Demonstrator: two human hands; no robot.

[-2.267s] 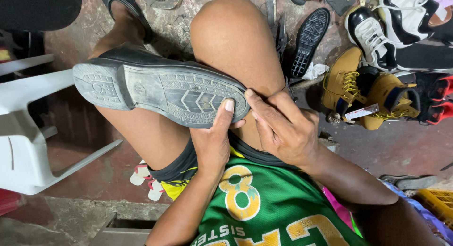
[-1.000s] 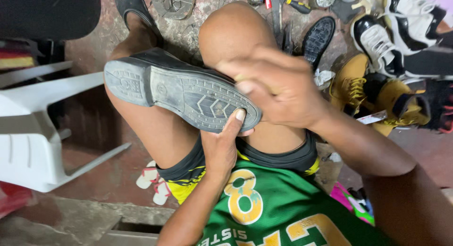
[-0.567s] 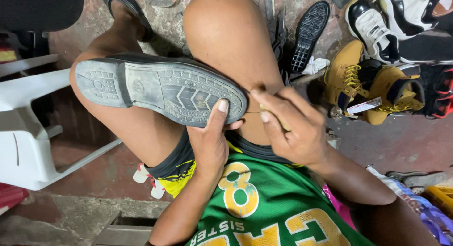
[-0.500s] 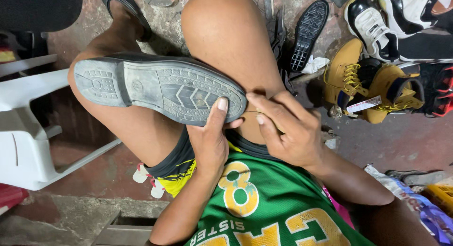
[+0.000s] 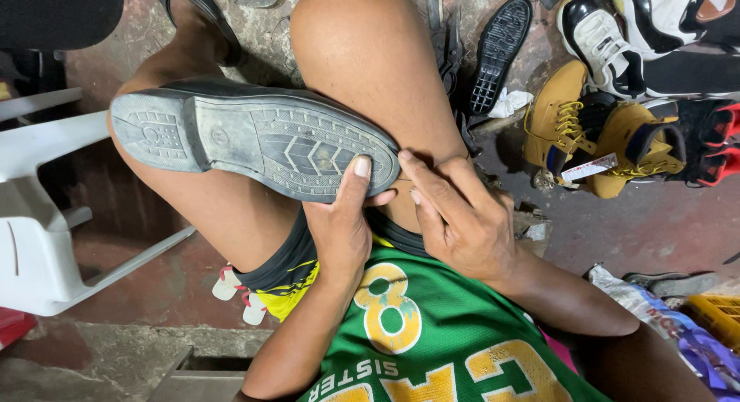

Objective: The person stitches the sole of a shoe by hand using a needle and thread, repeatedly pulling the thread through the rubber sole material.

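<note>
A black shoe (image 5: 254,144) lies across the seated person's bare thighs, turned sole up so the whole underside faces the ceiling. The sole is grey rubber, dusty and scuffed, with a block heel at the left end and a rounded toe at the right. A chevron tread pattern runs along the forepart, framed by fine ribbing near the edge, and the heel carries a moulded round mark. A thin strip of the dark upper shows along the far side. The toe end sits against the inner side of the raised knee, slightly lower than the heel.
</note>
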